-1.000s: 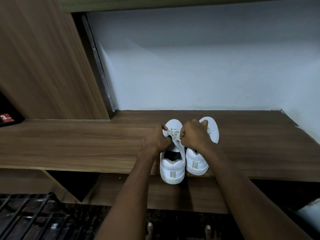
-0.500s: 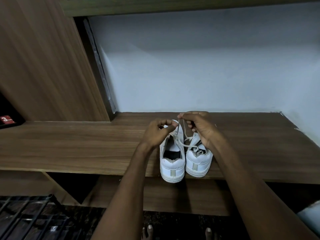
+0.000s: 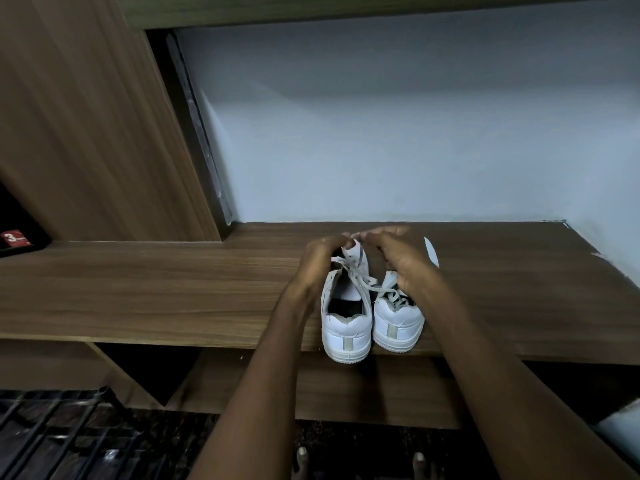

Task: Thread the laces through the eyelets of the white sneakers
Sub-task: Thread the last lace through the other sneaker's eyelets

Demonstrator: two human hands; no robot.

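White sneakers [image 3: 372, 320] stand heels-near at the bench's [image 3: 173, 289] near edge. Left sneaker [image 3: 346, 320] partly laced. Left hand [image 3: 320, 263] and right hand [image 3: 403, 261] each pinch its lace [image 3: 363, 282]; upper eyelets seemingly remain.

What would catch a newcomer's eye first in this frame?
A pair of white sneakers stands heels toward the camera at the front edge of a wooden shelf, bright against the dark wood. Over the toe end, the left hand and right hand meet, their fingers working the lace of the left-side shoe.
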